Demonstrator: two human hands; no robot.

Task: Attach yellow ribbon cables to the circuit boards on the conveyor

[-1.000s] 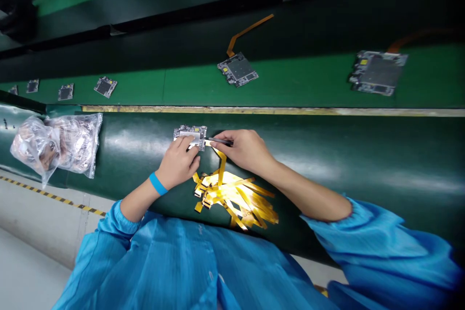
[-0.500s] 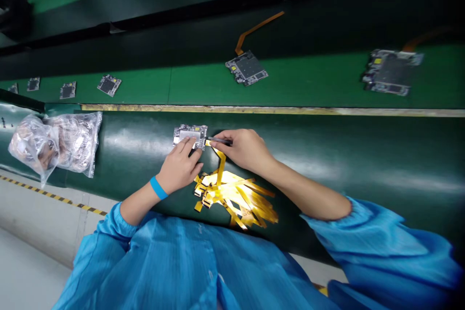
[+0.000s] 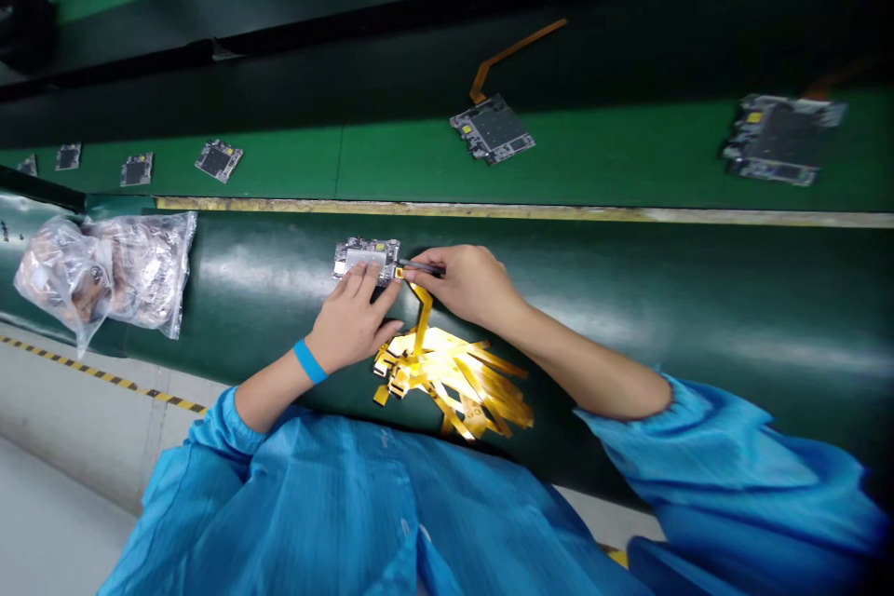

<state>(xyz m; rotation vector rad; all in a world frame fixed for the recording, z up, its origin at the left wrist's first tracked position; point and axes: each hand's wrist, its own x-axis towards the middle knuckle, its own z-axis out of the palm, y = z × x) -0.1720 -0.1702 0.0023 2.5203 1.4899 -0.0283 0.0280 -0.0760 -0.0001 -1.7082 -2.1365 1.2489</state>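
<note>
A small circuit board point(image 3: 364, 257) lies on the dark green work surface point(image 3: 629, 298). My left hand point(image 3: 355, 317) rests on its near edge with fingers spread, pressing it down. My right hand point(image 3: 467, 283) is closed on thin dark tweezers point(image 3: 422, 268), whose tip meets the board's right edge. There the end of a yellow flex strip point(image 3: 423, 309) touches the board. A pile of several more yellow flex strips point(image 3: 453, 382) lies just below my hands. Blue sleeves cover both my arms.
Beyond a yellow rail runs a green conveyor belt point(image 3: 391, 168) carrying several boards: one with an orange flex cable point(image 3: 493, 128), another at the right point(image 3: 779, 142), smaller ones at the left point(image 3: 218, 158). A clear plastic bag of parts point(image 3: 104, 272) lies at the left.
The boards on the conveyor have drifted to the right. My left fingers have spread a little along the board's edge. The tweezers stay at the board's right edge.
</note>
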